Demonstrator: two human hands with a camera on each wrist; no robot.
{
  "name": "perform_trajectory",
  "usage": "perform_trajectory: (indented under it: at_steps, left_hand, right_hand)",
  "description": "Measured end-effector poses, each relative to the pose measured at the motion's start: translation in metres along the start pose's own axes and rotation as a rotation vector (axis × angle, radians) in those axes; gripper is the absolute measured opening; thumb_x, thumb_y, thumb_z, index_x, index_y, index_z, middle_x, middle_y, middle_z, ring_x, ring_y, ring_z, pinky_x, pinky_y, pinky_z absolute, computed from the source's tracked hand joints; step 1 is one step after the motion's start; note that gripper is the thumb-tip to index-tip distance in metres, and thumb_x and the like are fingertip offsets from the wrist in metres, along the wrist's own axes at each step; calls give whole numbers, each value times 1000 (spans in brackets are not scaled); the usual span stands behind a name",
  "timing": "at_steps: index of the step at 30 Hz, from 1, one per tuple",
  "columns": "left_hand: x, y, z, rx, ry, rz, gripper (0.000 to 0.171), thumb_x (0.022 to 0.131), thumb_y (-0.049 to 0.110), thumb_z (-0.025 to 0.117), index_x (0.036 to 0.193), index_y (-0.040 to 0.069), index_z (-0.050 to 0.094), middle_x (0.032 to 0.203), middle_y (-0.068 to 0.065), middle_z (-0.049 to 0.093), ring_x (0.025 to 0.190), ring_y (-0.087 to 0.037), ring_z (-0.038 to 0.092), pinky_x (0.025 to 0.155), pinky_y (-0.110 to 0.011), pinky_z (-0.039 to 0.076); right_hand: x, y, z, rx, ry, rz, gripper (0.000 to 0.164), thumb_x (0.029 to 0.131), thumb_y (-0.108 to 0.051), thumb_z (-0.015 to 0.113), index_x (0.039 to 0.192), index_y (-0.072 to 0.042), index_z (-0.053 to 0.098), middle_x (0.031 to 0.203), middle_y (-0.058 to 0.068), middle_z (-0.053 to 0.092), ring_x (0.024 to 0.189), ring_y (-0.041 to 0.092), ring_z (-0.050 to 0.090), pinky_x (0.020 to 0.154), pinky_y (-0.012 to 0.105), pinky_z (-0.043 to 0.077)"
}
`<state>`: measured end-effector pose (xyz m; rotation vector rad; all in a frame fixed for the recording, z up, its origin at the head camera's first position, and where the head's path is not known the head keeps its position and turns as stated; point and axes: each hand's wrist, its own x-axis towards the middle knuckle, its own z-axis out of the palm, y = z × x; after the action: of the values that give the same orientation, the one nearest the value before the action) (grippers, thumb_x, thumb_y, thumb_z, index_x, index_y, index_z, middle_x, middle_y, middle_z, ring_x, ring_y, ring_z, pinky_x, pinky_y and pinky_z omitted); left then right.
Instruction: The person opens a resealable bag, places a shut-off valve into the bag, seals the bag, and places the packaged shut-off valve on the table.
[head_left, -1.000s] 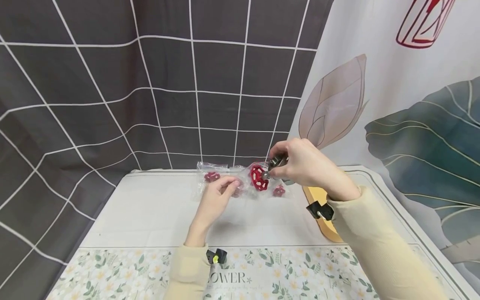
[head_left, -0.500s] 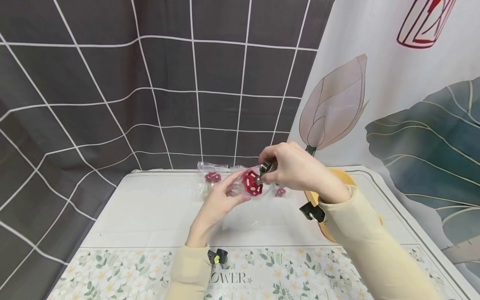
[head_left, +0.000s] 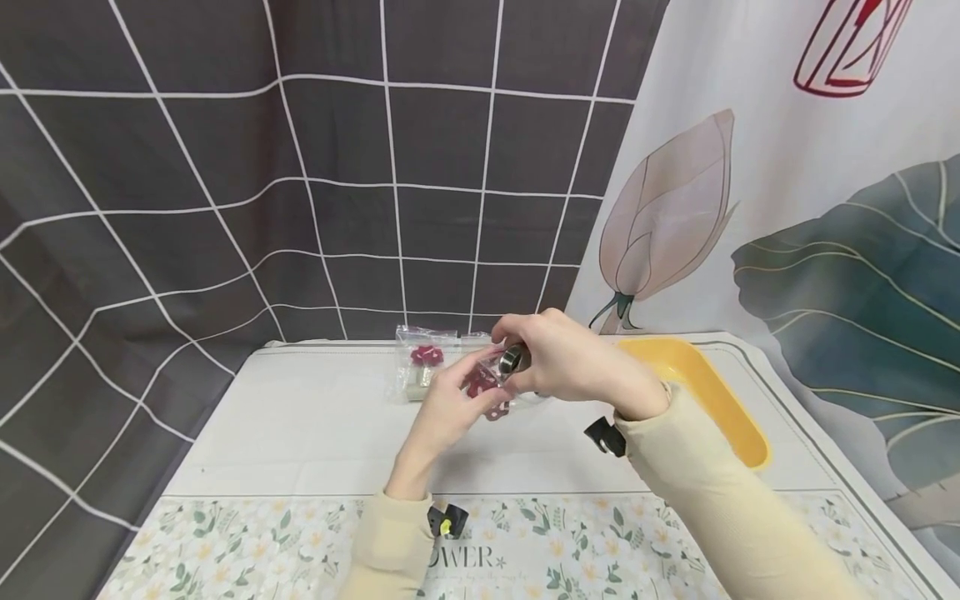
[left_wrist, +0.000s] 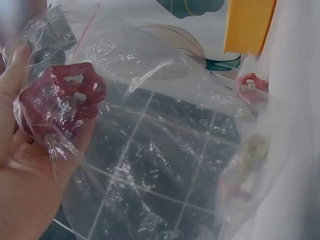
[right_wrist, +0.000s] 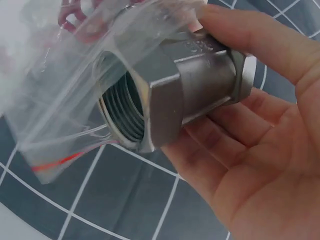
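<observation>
A metal gate valve (right_wrist: 200, 75) with a threaded opening and a red handwheel (left_wrist: 65, 100) is between both hands, above the white table. My right hand (head_left: 562, 358) grips its metal body, thumb on one side and fingers on the other. A clear zip bag (left_wrist: 150, 165) with a red seal line covers the handwheel and part of the threaded end. My left hand (head_left: 442, 412) holds the handwheel through the bag, its thumb and fingers curled around it. In the head view, the fingers hide much of the valve.
Another bagged valve with a red handwheel (head_left: 427, 356) lies at the table's back edge. A further red handwheel (left_wrist: 252, 87) shows in the left wrist view. The yellow tray (head_left: 720, 400) is at the right, partly behind the right sleeve. A dark grid curtain (head_left: 442, 142) hangs behind.
My right hand has moved left and down with the valve, and the handwheel has gone into the bag. The left hand has opened, then closed around the bagged handwheel. More of the tray shows.
</observation>
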<state>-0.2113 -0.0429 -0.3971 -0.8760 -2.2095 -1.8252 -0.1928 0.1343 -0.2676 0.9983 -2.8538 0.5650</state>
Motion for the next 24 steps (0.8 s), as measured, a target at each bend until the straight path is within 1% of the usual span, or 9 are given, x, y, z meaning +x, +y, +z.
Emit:
perform_trajectory:
  at_steps: [2, 4, 6, 8, 11, 15, 19, 22, 24]
  left_hand:
    - [0, 0, 1, 16, 0, -4, 50, 84, 18, 77, 132, 12, 61, 116, -5, 67, 94, -17, 63, 78, -30, 55]
    - [0, -1, 2, 14, -1, -10, 48, 85, 19, 77, 130, 12, 62, 116, -4, 68, 96, -16, 65, 79, -30, 56]
    - [0, -1, 2, 1, 0, -15, 47, 85, 19, 77, 129, 12, 62, 115, -3, 69, 95, -15, 66, 79, -30, 56]
    - [0, 0, 2, -26, 5, -25, 46, 85, 20, 77, 129, 12, 63, 113, -2, 69, 93, -15, 68, 78, -31, 57]
    - [1, 0, 2, -70, 14, -32, 45, 85, 20, 76, 127, 11, 64, 109, -3, 70, 91, -17, 68, 76, -32, 57]
    - [1, 4, 2, -139, 36, -44, 44, 85, 16, 75, 126, 7, 64, 108, -7, 70, 94, -20, 69, 79, -32, 57]
    - [1, 9, 4, -209, 66, -54, 42, 86, 8, 73, 125, 0, 62, 114, -15, 68, 103, -24, 68, 84, -32, 56]
    - [1, 10, 5, -201, 106, -55, 40, 88, 7, 72, 125, -2, 62, 119, -18, 67, 108, -25, 66, 86, -31, 55]
    - [1, 10, 6, -192, 129, -65, 39, 89, 9, 71, 126, -1, 62, 120, -17, 66, 109, -24, 65, 86, -30, 54]
  right_hand:
    - [1, 1, 2, 10, -14, 3, 56, 70, -13, 86, 120, -6, 62, 88, -4, 69, 68, 7, 59, 63, 26, 51]
    - [2, 3, 3, 31, -18, -1, 64, 71, -12, 86, 128, -5, 57, 88, -4, 69, 67, 6, 60, 62, 25, 52]
    - [3, 6, 3, 62, -14, -25, 71, 71, -11, 85, 134, -4, 53, 89, -3, 70, 67, 5, 60, 62, 25, 52]
    - [3, 11, 4, 99, -1, -52, 73, 73, -9, 83, 137, -3, 49, 90, -3, 71, 67, 5, 61, 62, 25, 53]
    - [2, 18, 5, 143, 34, -99, 74, 74, -10, 84, 138, -4, 48, 93, -4, 72, 71, 5, 62, 67, 27, 53]
    - [2, 28, 9, 204, 85, -126, 76, 75, -16, 87, 139, -5, 47, 96, -4, 73, 78, 6, 65, 74, 30, 53]
    - [3, 34, 15, 280, 122, -102, 78, 74, -23, 87, 139, -7, 49, 97, -5, 73, 83, 8, 65, 77, 30, 54]
    - [5, 36, 19, 325, 134, -76, 77, 73, -24, 88, 139, -9, 51, 97, -6, 73, 85, 9, 65, 78, 29, 54]
    - [6, 36, 22, 354, 141, -59, 75, 73, -24, 88, 138, -9, 53, 97, -5, 73, 85, 10, 65, 79, 29, 54]
